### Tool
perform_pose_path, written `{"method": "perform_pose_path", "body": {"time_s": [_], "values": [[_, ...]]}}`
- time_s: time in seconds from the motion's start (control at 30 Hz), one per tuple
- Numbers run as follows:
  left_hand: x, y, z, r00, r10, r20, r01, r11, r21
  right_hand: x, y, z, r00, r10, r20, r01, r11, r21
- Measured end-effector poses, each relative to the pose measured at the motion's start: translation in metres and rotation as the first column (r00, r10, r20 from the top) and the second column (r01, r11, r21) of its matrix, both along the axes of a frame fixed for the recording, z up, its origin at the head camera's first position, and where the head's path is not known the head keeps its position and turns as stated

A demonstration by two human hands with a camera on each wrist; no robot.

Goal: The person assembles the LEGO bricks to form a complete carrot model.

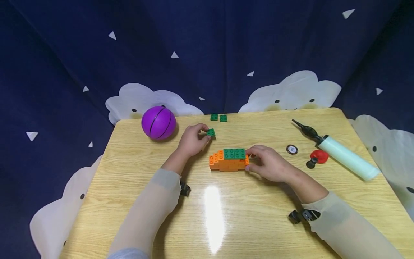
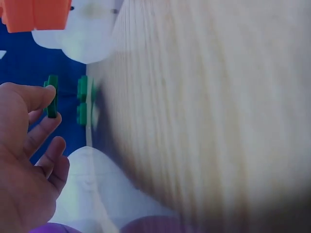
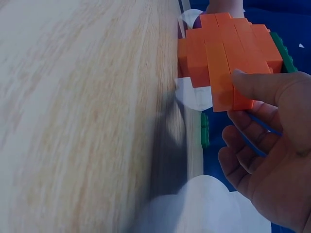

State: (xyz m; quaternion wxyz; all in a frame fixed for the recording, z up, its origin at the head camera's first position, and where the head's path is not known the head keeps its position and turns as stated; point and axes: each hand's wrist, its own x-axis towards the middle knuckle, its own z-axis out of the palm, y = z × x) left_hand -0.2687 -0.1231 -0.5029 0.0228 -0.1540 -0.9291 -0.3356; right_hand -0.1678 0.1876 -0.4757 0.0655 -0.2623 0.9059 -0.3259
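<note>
My left hand (image 1: pixel 192 141) pinches a small green brick (image 1: pixel 211 132) between thumb and fingers, and the left wrist view shows that brick (image 2: pixel 52 96) held edge-on above the table. My right hand (image 1: pixel 270 163) grips the right end of an orange brick build (image 1: pixel 229 165). Two green plates (image 1: pixel 234 153) sit side by side on top of the build, and its left end steps down. In the right wrist view the thumb presses one face of the orange build (image 3: pixel 221 73), with fingers behind it. Two more green bricks (image 1: pixel 214 117) lie at the table's back edge.
A purple ball (image 1: pixel 159 123) stands at the back left of the wooden table (image 1: pixel 136 172). On the right lie a hand pump (image 1: pixel 347 157), a round black-and-white chip (image 1: pixel 292 149) and a red piece with a black knob (image 1: pixel 319 156). A dark curtain (image 1: pixel 207 43) hangs behind.
</note>
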Motion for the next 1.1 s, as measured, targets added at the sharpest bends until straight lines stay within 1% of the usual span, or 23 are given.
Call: {"method": "perform_pose_path", "body": {"time_s": [0.2, 0.33, 0.43, 0.6, 0.77, 0.87, 0.97, 1.1], "values": [[0.014, -0.008, 0.009, 0.999, -0.041, -0.002, 0.041, 0.998, 0.041, 0.000, 0.001, 0.000, 1.000, -0.001, -0.001, 0.001, 1.000, 0.010], [0.027, -0.013, 0.017, 0.997, -0.072, -0.030, 0.074, 0.994, 0.082, 0.000, 0.001, 0.000, 1.000, -0.004, 0.000, 0.004, 1.000, 0.007], [0.038, -0.017, 0.022, 0.995, -0.089, -0.053, 0.095, 0.989, 0.115, 0.000, 0.001, -0.001, 1.000, -0.006, -0.002, 0.006, 1.000, 0.003], [0.060, -0.021, 0.032, 0.991, -0.115, -0.066, 0.125, 0.978, 0.167, -0.001, 0.000, -0.002, 1.000, -0.014, -0.007, 0.014, 1.000, -0.004], [0.080, -0.021, 0.042, 0.987, -0.140, -0.074, 0.152, 0.966, 0.209, -0.002, 0.000, -0.002, 1.000, -0.020, -0.018, 0.019, 1.000, -0.012], [0.089, -0.019, 0.047, 0.984, -0.161, -0.075, 0.174, 0.961, 0.215, -0.002, 0.000, -0.003, 1.000, -0.018, -0.023, 0.018, 1.000, -0.012], [0.097, -0.016, 0.050, 0.979, -0.184, -0.083, 0.198, 0.957, 0.213, -0.001, -0.001, -0.003, 0.999, -0.018, -0.026, 0.018, 1.000, -0.013], [0.102, -0.013, 0.051, 0.973, -0.208, -0.104, 0.226, 0.953, 0.201, -0.001, -0.003, -0.004, 0.999, -0.027, -0.025, 0.026, 0.999, -0.018]]}}
